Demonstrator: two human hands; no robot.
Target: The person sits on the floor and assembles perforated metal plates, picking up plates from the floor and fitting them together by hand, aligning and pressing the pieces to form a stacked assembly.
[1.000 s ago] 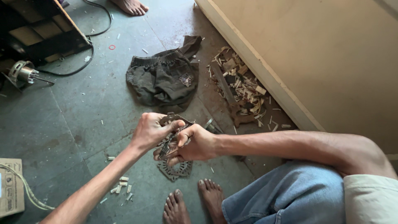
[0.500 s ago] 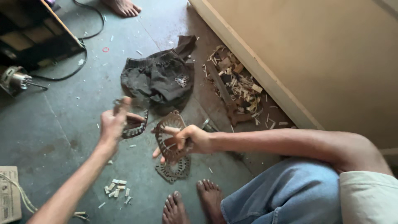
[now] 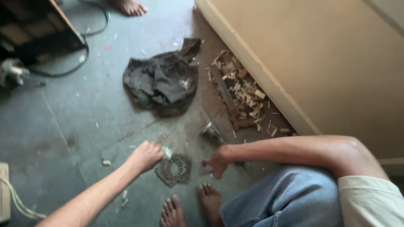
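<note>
Far left edge: a pale flat box corner [image 3: 3, 191] with a light cord [image 3: 19, 206] trailing from it across the grey concrete floor [image 3: 63, 122]. Upper left: a dark wooden frame [image 3: 38, 29] with a black cable [image 3: 80, 59] looping beside it.

Left hand [image 3: 145, 156]: low over the floor, fingers curled into a loose fist, pinching a small pale scrap [image 3: 166, 151] at the fingertips. Whether it also grips the metal piece cannot be told.

The flat round grey metal plate with a ring of cut-out slots [image 3: 174, 169] lies flat on the floor, just to the right of the left hand and touching or nearly touching its knuckles. It sits between the two hands, just above the person's bare feet [image 3: 191, 208].

Above the plate, well apart from it: a crumpled dark cloth [image 3: 162, 82].

Right hand [image 3: 216, 162]: just right of the plate, fingers bent downward around a small flat piece that is too blurred to identify; apart from the plate. A small shiny metal object [image 3: 211, 131] lies just above this hand.

Further right: a heap of pale wood chips and offcuts [image 3: 240, 90] against the base of a tan board panel [image 3: 320, 63]. Lower right: a knee in blue denim [image 3: 286, 197].
</note>
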